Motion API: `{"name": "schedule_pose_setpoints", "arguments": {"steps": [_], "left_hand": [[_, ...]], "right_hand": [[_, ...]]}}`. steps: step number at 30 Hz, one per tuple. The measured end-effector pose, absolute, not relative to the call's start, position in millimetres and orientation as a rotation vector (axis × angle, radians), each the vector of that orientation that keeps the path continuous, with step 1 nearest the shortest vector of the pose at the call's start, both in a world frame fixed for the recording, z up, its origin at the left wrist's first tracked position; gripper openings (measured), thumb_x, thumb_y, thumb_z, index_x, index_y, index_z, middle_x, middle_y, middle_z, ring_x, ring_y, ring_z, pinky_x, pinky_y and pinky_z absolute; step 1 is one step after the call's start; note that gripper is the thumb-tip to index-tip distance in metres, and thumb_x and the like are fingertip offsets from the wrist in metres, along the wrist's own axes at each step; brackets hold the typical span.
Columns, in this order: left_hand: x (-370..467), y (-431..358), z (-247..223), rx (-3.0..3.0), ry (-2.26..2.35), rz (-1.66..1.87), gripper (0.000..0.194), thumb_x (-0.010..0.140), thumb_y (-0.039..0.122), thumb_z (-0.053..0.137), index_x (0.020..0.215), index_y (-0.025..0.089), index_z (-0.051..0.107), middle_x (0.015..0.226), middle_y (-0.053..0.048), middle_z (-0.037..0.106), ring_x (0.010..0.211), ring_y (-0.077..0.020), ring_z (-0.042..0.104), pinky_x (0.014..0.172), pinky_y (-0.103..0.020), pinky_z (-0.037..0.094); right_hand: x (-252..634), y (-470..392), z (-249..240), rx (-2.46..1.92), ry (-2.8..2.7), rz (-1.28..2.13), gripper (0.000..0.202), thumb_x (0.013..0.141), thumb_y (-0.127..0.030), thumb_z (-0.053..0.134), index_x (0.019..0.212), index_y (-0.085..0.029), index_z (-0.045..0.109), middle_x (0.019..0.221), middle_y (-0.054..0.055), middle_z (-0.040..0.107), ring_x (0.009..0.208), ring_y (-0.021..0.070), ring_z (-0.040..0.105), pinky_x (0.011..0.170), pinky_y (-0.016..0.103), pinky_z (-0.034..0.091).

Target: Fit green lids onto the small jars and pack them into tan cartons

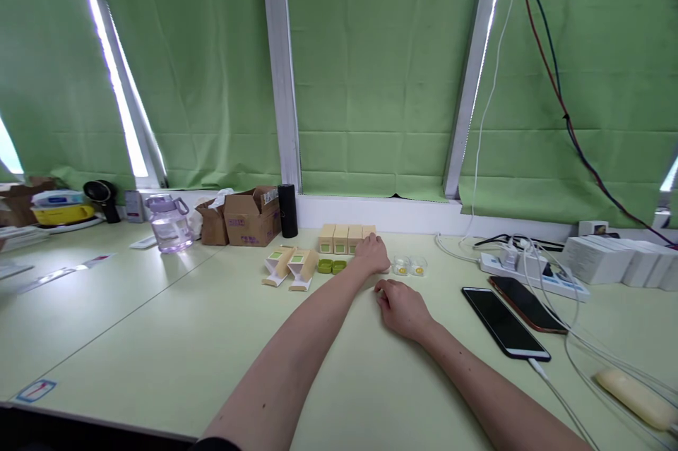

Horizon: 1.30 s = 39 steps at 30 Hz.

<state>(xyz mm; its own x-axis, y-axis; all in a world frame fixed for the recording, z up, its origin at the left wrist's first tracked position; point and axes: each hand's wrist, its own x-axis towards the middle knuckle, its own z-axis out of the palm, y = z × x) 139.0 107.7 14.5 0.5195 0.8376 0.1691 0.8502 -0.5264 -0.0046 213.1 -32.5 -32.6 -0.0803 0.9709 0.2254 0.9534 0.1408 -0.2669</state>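
My left hand [373,254] reaches across the table and rests at the right end of a row of small beige boxes [340,238] standing near the window sill; whether it grips one I cannot tell. My right hand [402,308] lies on the table closer to me, fingers curled, holding nothing. Two open beige cartons [289,267] lie tipped to the left of the row. Two green caps [331,266] sit in front of the boxes. Two clear small containers with yellow contents [409,266] stand just right of my left hand.
Two phones [516,317] lie at the right, cabled to a power strip [532,274] with white boxes [617,260] behind. A brown cardboard box [253,217], a black cylinder [287,210] and a clear water jug [169,223] stand at the back left.
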Motion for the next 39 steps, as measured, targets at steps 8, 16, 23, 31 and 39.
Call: {"name": "schedule_pose_setpoints", "arguments": {"steps": [8,16,23,31,39], "left_hand": [[105.4,97.2,45.5,-2.662,-1.366,-0.381,0.052,0.097,0.026,0.041,0.147,0.018,0.039,0.140,-0.017,0.057,0.127,-0.0288,0.058,0.104,-0.043,0.045],[17.8,85.4,52.0,-2.559,-1.404,-0.448,0.039,0.094,0.024,0.048,0.130,0.019,0.064,0.128,-0.014,0.068,0.121,-0.0297,0.061,0.103,-0.040,0.044],[-11.4,75.3,24.3,-2.540,-1.407,-0.405,0.036,0.089,0.030,0.062,0.123,0.022,0.067,0.122,-0.013,0.068,0.123,-0.0355,0.054,0.099,-0.045,0.043],[-18.7,75.5,10.0,-2.549,-1.312,-0.378,0.019,0.093,0.020,0.055,0.095,0.019,0.073,0.103,-0.012,0.071,0.111,-0.0309,0.057,0.092,-0.042,0.042],[-16.9,75.4,4.0,-2.566,-1.313,-0.322,0.019,0.095,0.022,0.056,0.096,0.021,0.076,0.097,-0.012,0.076,0.107,-0.0291,0.063,0.094,-0.042,0.042]], "right_hand": [[213.6,-34.3,-32.1,-1.854,-2.082,0.096,0.024,0.094,-0.016,0.053,0.115,-0.022,0.063,0.117,0.008,0.071,0.107,0.0229,0.065,0.071,0.029,0.036],[210.8,-35.3,-31.7,-1.860,-2.085,0.094,0.025,0.095,-0.017,0.051,0.115,-0.022,0.064,0.117,0.008,0.071,0.108,0.0234,0.064,0.071,0.030,0.036],[210.3,-36.6,-28.8,-1.860,-2.085,0.106,0.024,0.094,-0.016,0.052,0.115,-0.022,0.064,0.118,0.008,0.070,0.109,0.0235,0.064,0.072,0.030,0.036],[211.1,-33.8,-31.7,-1.860,-2.083,0.122,0.025,0.095,-0.016,0.052,0.116,-0.023,0.064,0.118,0.008,0.070,0.111,0.0232,0.062,0.074,0.030,0.037],[210.2,-35.2,-31.4,-1.860,-2.085,0.122,0.026,0.094,-0.015,0.052,0.116,-0.023,0.064,0.120,0.008,0.070,0.112,0.0235,0.063,0.075,0.030,0.038]]}}
